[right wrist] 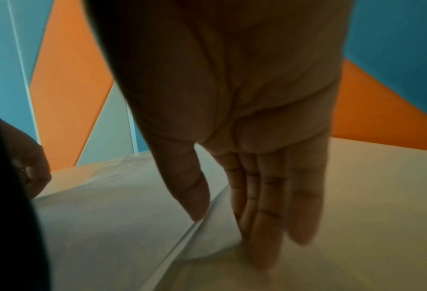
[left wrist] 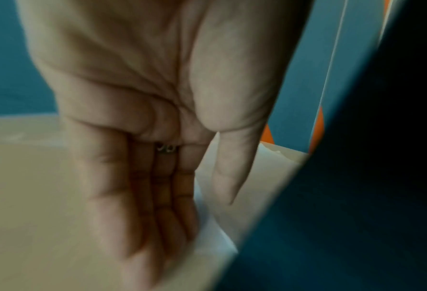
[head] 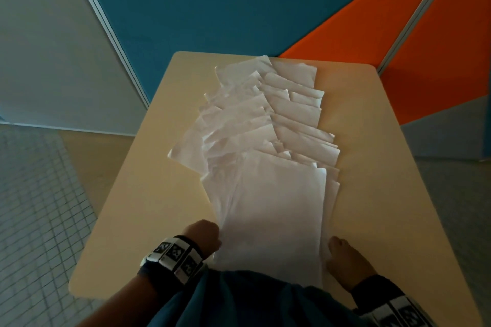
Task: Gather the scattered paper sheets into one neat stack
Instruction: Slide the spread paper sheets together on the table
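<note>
Several white paper sheets (head: 265, 114) lie fanned and overlapping down the middle of a beige table (head: 148, 194), some creased. The nearest sheets (head: 276, 207) overlap more closely at the front edge. My left hand (head: 212, 239) is at their left edge. In the left wrist view its thumb lies on the paper (left wrist: 214, 236) and its straight fingers (left wrist: 157, 216) run along the edge. My right hand (head: 336, 249) is at the right edge. There its thumb (right wrist: 195, 196) presses on top and its fingers (right wrist: 269, 216) sit under the lifted paper edge (right wrist: 207, 236).
Blue and orange partition panels (head: 239, 8) stand right behind the table's far edge. A tiled floor (head: 32, 207) lies to the left. Bare tabletop shows on both sides of the paper. My dark blue clothing (head: 239, 300) covers the table's near edge.
</note>
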